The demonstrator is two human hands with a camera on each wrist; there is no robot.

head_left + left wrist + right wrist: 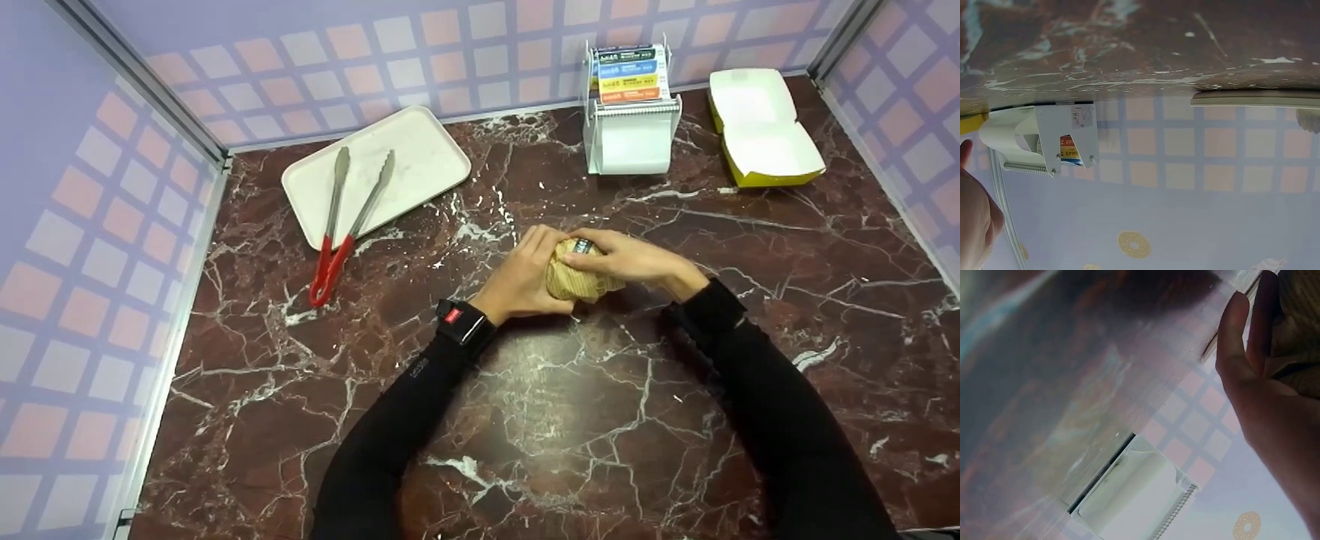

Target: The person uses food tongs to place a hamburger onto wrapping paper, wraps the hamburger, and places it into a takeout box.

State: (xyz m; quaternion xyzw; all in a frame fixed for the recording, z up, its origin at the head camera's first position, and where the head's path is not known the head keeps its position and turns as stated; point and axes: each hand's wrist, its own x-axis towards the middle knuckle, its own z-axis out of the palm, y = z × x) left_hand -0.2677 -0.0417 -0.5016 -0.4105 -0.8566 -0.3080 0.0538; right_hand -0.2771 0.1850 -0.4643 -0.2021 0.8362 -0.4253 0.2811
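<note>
A round burger wrapped in tan printed paper [576, 279] is held between both hands above the marbled table in the head view. A small dark blue label [582, 246] sits on top of the wrapping. My left hand [529, 274] cups its left side, thumb along the near edge. From the right, my right hand [626, 259] grips it, with the thumb by the label and the fingers over the far side. The right wrist view shows part of the brown wrapping [1300, 334] beside the fingers. Only a slice of hand [977, 219] shows in the left wrist view.
At the back stands a white label dispenser [636, 142] with several coloured label rolls. An open yellow-and-white clamshell box [772, 150] is at the back right. Red-handled tongs [335, 259] lie across a white tray [420, 142] at the back left. Patterned panels border the table.
</note>
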